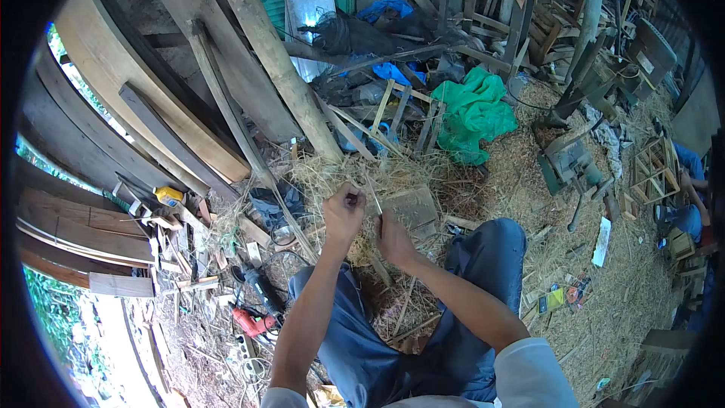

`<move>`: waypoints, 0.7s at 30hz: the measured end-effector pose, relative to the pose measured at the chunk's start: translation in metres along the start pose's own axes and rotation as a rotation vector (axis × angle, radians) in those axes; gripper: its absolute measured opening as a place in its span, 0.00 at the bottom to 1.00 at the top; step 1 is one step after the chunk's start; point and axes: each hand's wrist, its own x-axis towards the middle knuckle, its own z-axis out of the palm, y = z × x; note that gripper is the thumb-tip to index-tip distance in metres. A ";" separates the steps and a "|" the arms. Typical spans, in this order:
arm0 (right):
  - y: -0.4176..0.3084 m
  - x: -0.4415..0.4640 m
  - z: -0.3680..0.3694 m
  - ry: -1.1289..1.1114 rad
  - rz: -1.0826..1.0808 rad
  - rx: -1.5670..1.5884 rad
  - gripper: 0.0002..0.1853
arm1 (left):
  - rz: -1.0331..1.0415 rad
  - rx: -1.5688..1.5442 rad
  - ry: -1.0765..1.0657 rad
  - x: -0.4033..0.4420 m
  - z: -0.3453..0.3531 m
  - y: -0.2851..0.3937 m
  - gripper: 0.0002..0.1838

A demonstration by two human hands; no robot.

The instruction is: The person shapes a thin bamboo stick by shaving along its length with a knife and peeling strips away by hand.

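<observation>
Several long planks [143,79] lean at the far left, with a yellow container [168,196] near their lower ends. Farther right, a red power tool [253,323] lies on the littered ground beside the seated person's leg. Next comes the left hand [345,211], raised, its fingers bent inward around a dark hollow; whether they close on something small cannot be told. Just beside it, between the two hands, a thin pale strip [375,195] points upward and away, its lower end inside the curled fingers of the right hand [394,239]. It looks light, slim and fairly stiff, probably smooth enough to slide in a loose grip. If it is a blade, which is too small to tell, the lower end is the safer hold; if wood, its slender tip could snap under sideways force. Right of it, a flat wooden board [411,210] lies in the shavings, then a crumpled green sheet [472,113] and, farther right, a metal vise [570,165].
</observation>
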 end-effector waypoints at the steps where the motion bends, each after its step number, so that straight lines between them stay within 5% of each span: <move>1: -0.007 0.001 -0.002 0.030 -0.018 0.018 0.11 | 0.002 -0.017 -0.005 -0.001 0.001 0.004 0.03; 6: 0.027 -0.004 0.015 0.038 0.044 0.003 0.11 | 0.012 0.040 0.006 -0.002 0.002 0.017 0.04; 8: 0.036 -0.004 0.020 -0.131 0.048 -0.188 0.12 | 0.010 0.004 0.014 -0.002 0.001 0.014 0.04; 21: 0.012 -0.004 -0.001 -0.117 0.195 -0.088 0.12 | 0.020 -0.078 0.036 -0.001 0.007 -0.004 0.05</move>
